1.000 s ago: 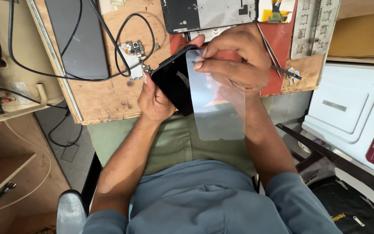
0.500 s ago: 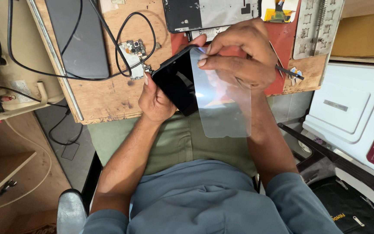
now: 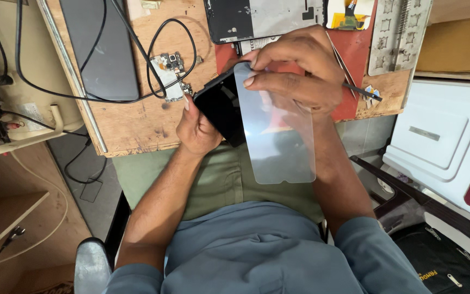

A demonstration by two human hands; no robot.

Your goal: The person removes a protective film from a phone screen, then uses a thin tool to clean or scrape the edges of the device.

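A phone (image 3: 221,106) lies between both hands, a clear sheet (image 3: 281,136) over its right side, workbench (image 3: 137,122) beyond.

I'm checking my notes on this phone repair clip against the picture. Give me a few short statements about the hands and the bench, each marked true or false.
1. The left hand holds the dark phone. True.
2. The right hand pinches the clear screen protector at its upper end. True.
3. The screen protector lies flat on the wooden board. False: it hangs in the air over the person's lap, held only at one end.
4. A small circuit board lies on the wooden board beside a black cable. True.
5. The tweezers are gripped in the left hand. False: they lie on the red mat, past the right hand.
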